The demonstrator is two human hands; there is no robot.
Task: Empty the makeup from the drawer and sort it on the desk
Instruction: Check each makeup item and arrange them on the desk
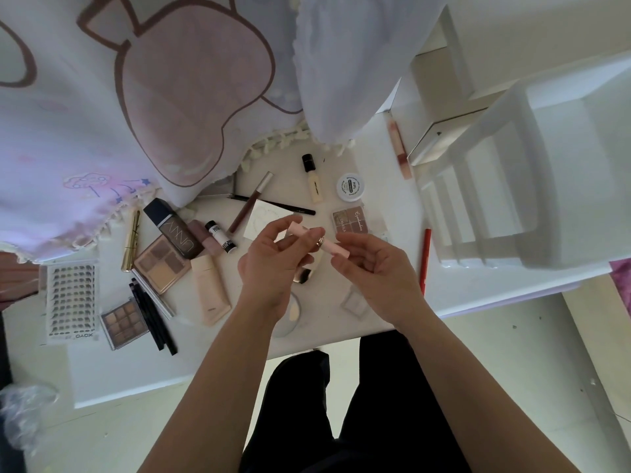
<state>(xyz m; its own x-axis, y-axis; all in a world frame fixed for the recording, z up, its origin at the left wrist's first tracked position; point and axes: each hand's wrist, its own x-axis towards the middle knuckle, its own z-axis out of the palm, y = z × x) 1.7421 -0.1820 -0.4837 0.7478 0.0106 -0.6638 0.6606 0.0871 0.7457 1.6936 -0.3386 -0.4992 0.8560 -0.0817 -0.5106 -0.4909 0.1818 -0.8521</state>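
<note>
pink tube (336, 248) | spans left hand (273, 268) and right hand (379, 271) (both pinch an end) | above desk (136, 377)

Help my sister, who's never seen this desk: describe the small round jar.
On the white desk, look toward the far edge under the hanging white cloth. Just right of the cream tube with a black cap and beyond the pink eyeshadow palette sits the round jar. Its neighbours are long or square; it alone shows a circular white lid with dark print.
</note>
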